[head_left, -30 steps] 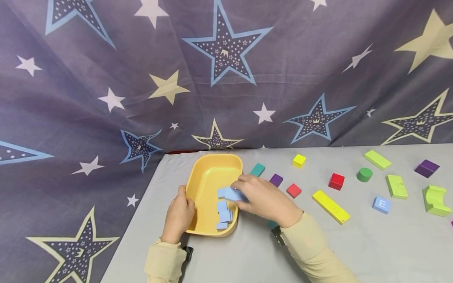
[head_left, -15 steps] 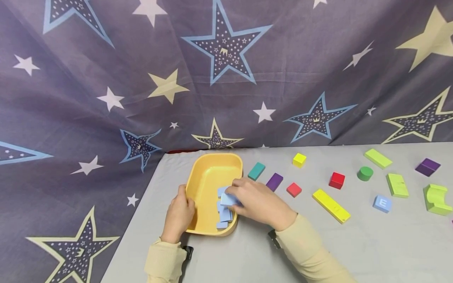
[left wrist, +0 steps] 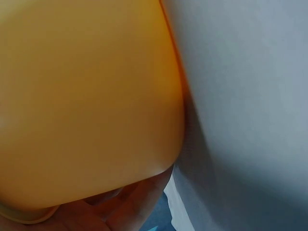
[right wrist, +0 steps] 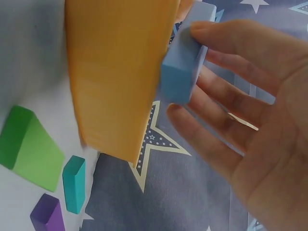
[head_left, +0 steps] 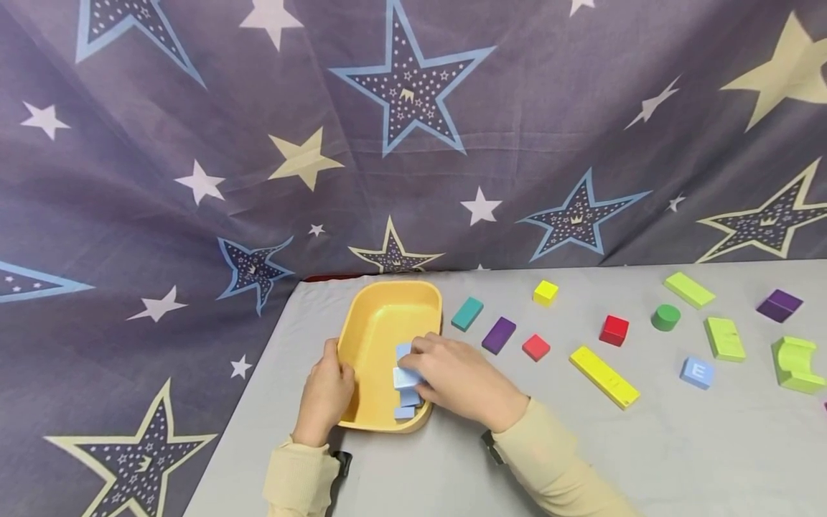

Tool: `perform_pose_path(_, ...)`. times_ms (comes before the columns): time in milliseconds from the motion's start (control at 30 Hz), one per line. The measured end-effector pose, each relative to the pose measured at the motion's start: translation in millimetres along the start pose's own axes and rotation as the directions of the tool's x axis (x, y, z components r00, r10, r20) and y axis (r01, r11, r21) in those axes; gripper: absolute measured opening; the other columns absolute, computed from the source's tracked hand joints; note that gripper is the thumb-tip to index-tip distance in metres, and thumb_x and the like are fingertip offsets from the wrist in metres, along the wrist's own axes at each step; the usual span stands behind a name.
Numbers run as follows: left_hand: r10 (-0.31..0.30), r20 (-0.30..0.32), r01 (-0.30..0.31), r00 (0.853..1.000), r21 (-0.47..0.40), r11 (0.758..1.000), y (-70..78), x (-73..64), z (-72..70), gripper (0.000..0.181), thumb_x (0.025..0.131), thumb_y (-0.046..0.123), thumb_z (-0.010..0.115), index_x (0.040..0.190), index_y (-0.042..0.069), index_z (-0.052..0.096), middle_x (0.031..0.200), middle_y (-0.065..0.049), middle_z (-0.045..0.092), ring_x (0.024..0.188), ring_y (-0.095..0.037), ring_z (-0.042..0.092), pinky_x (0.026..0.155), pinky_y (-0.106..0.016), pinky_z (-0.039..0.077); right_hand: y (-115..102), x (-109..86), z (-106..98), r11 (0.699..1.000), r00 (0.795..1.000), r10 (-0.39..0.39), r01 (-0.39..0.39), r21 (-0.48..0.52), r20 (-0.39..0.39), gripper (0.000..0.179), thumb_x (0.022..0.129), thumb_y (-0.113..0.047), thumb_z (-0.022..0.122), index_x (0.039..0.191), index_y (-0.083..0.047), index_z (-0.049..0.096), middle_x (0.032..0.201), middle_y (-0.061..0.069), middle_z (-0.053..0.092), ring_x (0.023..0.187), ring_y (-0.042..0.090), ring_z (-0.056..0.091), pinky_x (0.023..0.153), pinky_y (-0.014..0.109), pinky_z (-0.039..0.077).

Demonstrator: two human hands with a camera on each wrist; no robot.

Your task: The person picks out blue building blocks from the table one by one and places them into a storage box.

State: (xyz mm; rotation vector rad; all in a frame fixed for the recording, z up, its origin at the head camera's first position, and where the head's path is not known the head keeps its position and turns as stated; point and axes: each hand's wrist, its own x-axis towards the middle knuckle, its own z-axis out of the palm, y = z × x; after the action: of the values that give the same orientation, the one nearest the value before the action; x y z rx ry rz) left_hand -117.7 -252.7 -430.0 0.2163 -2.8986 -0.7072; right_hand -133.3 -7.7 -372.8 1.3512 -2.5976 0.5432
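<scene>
A yellow plastic bin [head_left: 365, 323] stands at the table's left side, with several light blue blocks [head_left: 405, 413] along its right inner wall. My left hand [head_left: 325, 391] grips the bin's left rim; in the left wrist view its fingers [left wrist: 139, 202] show past the bin wall. Over the bin's right side, my right hand [head_left: 455, 377] pinches a light blue block [head_left: 407, 378]. The right wrist view shows that block between the thumb and the fingers, right at the bin's rim.
Right of the bin lie a teal block [head_left: 467, 314], a purple block [head_left: 499, 335] and a red block [head_left: 536, 347]. Farther right are a long yellow block [head_left: 604, 377], a blue letter block [head_left: 698, 373], a green cylinder [head_left: 665, 317] and several lime blocks. A star-patterned cloth [head_left: 426, 187] hangs behind.
My right hand has moved left and slightly down over the bin with the light blue block, uncovering the teal and purple blocks. My left hand stays on the rim.
</scene>
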Motion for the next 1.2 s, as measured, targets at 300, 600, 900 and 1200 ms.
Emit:
perform_pose_path(300,-0.005,0.007,0.005,1.000,-0.005,1.000,-2.3,-1.7,0.0,0.042,0.097,0.006,0.047,0.137,-0.004,0.042,0.106,-0.030,0.067,0.088,-0.042,0.067,0.073,-0.055,0.051,-4.4,2.9,6.6,1.000,1.000,-0.015,0.015,0.005,0.005,0.020,0.083,-0.012,0.075,0.103,-0.015,0.075,0.091,-0.002,0.064,0.084,0.014,0.055,0.070,0.024,0.047)
perform_pose_path(600,-0.006,0.005,0.006,1.000,-0.006,1.000,-1.3,-2.0,-1.1,0.042,0.096,0.006,0.048,0.138,-0.003,0.043,0.104,-0.029,0.068,0.085,-0.042,0.067,0.071,-0.054,0.050,-8.4,3.8,13.5,1.000,1.000,-0.014,0.014,-0.010,0.014,0.016,0.084,-0.012,0.074,0.100,-0.015,0.076,0.091,-0.003,0.062,0.084,0.014,0.053,0.068,0.022,0.046)
perform_pose_path(900,-0.002,0.005,0.002,1.000,-0.012,1.000,-1.0,-1.4,-0.5,0.042,0.097,0.006,0.047,0.138,-0.003,0.043,0.106,-0.029,0.068,0.086,-0.041,0.068,0.071,-0.054,0.051,-9.5,4.4,21.6,1.000,1.000,-0.015,0.015,-0.019,0.016,0.006,0.085,-0.012,0.073,0.088,-0.017,0.075,0.085,-0.006,0.060,0.082,0.011,0.054,0.067,0.023,0.047)
perform_pose_path(1200,-0.005,0.007,0.005,1.000,-0.008,1.000,-0.2,-0.3,-0.5,0.043,0.097,0.006,0.046,0.139,-0.004,0.042,0.105,-0.030,0.067,0.084,-0.042,0.067,0.070,-0.054,0.050,-8.8,6.0,28.1,1.000,1.000,-0.021,0.022,-0.019,0.012,0.006,0.083,-0.012,0.073,0.083,-0.018,0.074,0.082,-0.006,0.060,0.081,0.011,0.054,0.073,0.025,0.048)
